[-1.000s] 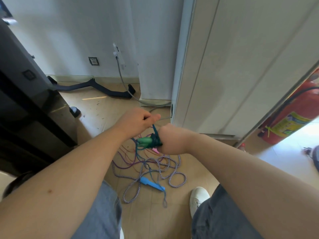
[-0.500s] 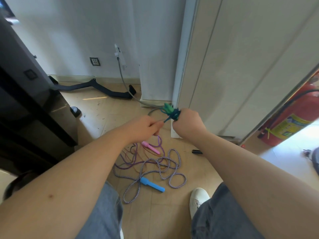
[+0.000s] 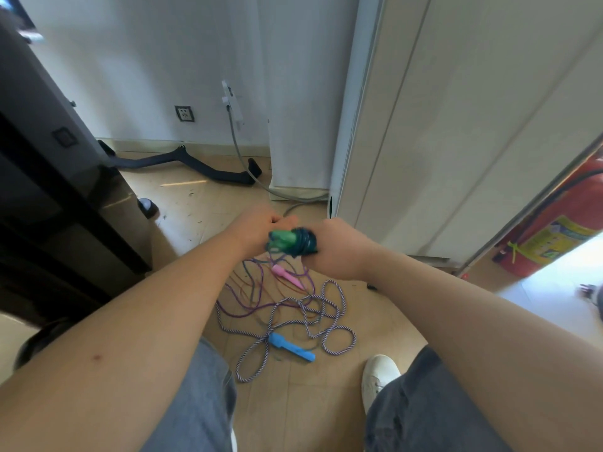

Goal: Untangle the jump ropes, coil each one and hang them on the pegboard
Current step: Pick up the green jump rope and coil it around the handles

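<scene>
My right hand (image 3: pixel 339 247) grips a green-handled jump rope (image 3: pixel 290 241), its dark teal cord wound in a bundle around the handles. My left hand (image 3: pixel 257 228) is close on the left, fingers curled at the cord; what they pinch is blurred. On the floor below lies a tangle: a purple cord with a pink handle (image 3: pixel 287 275) and a purple-and-white striped rope (image 3: pixel 329 324) with a blue handle (image 3: pixel 290 347). No pegboard is in view.
A black cabinet (image 3: pixel 49 197) stands at the left. A white door and frame (image 3: pixel 424 125) fill the right, with a red fire extinguisher (image 3: pixel 554 230) beyond. A black bar (image 3: pixel 182 166) and grey cable lie by the wall. My white shoe (image 3: pixel 378 375) is near the ropes.
Both hands have come lower and closer together. The green handles now point left from my right hand, with more teal cord wound on the bundle.
</scene>
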`<state>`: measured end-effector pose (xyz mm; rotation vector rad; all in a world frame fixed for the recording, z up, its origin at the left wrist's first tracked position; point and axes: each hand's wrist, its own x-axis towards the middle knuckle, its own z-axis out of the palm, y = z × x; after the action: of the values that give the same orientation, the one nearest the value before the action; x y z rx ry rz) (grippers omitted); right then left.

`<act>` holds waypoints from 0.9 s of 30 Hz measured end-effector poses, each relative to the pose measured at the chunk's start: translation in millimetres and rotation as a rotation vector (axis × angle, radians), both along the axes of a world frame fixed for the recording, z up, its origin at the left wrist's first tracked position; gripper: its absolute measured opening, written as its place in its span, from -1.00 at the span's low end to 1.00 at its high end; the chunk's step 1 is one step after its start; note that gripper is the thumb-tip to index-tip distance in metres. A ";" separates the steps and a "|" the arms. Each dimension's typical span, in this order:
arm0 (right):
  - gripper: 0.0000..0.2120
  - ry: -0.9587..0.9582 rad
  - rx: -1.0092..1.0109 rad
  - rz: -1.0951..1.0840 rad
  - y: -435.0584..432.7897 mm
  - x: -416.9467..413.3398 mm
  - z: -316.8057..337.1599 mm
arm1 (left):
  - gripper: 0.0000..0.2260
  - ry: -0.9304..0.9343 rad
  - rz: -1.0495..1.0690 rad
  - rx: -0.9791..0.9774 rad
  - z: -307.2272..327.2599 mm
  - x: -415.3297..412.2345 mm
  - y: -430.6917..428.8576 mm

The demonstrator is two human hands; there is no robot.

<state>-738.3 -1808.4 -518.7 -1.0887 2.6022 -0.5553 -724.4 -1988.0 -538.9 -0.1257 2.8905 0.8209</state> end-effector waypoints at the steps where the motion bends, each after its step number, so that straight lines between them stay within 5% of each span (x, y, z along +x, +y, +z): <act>1: -0.82 -0.030 -0.057 -0.065 -0.6 -1.4 1.0 | -0.71 -0.032 0.036 0.002 -0.1 -1.0 0.1; 5: -0.87 -0.099 -0.211 -0.454 -1.6 -17.9 -9.9 | -0.64 0.055 0.039 0.125 4.3 3.5 7.4; 8: -0.88 -0.134 -0.093 -0.657 7.5 -28.1 -19.0 | -0.66 0.028 -0.168 0.048 7.1 8.5 20.9; 13: -0.90 0.043 0.340 -0.434 15.3 -23.4 -27.0 | -0.67 0.007 -0.349 0.021 7.0 12.2 25.7; 17: -0.93 0.054 0.454 -0.037 11.8 -12.1 -24.5 | -0.51 0.111 -0.267 0.007 9.9 9.2 16.3; 22: -0.94 -0.017 0.098 0.055 6.0 -2.8 -11.2 | -0.49 0.094 -0.105 0.114 6.1 8.2 4.6; 25: -0.89 -0.214 -0.165 -0.147 2.8 -4.1 -6.3 | -0.83 0.058 -0.098 0.093 7.4 5.1 7.7; 27: -0.95 -0.336 -0.317 -0.359 -1.5 -7.4 -6.5 | -0.78 0.091 -0.048 0.098 6.8 5.1 14.6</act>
<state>-745.7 -1809.8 -525.3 -0.5354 2.4642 -1.1542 -719.4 -1973.4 -532.1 -0.0084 2.9166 0.9823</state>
